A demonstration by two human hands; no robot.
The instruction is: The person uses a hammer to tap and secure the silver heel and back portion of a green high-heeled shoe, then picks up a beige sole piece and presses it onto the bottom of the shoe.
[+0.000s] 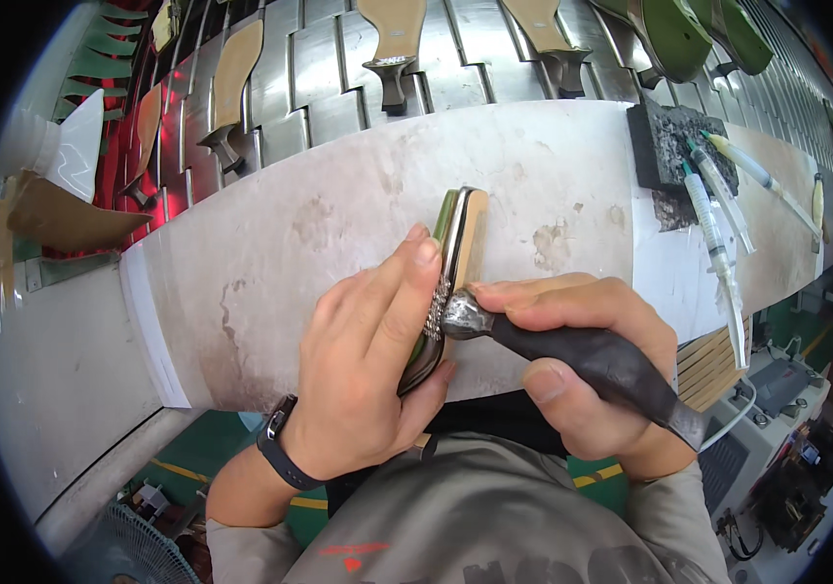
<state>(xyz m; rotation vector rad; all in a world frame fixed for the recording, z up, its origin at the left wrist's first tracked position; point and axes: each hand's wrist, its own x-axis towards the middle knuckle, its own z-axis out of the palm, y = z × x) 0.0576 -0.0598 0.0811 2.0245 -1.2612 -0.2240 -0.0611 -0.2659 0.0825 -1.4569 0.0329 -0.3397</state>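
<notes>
On the worktable in front of me, a shoe (473,238) lies on its side, with a tan sole facing right, a shiny dark edge and green along its left. A glittering stone-studded strip shows at its middle. My left hand (368,341) presses over the shoe from the left, fingers long across it and thumb at its near end, covering much of it. In my right hand (592,341) is a dark-handled tool (582,355) with a rounded metal head. That head touches the shoe's edge beside the glittering strip, and the tool's narrow metal end points to the near right.
Beyond the pale, stained table (329,214), a metal slatted conveyor (319,78) carries several tan-soled heeled shoes and green ones. At the right, a dark foam block (655,146) holds several syringes (713,229). A brown curved sheet (71,214) stands at the left.
</notes>
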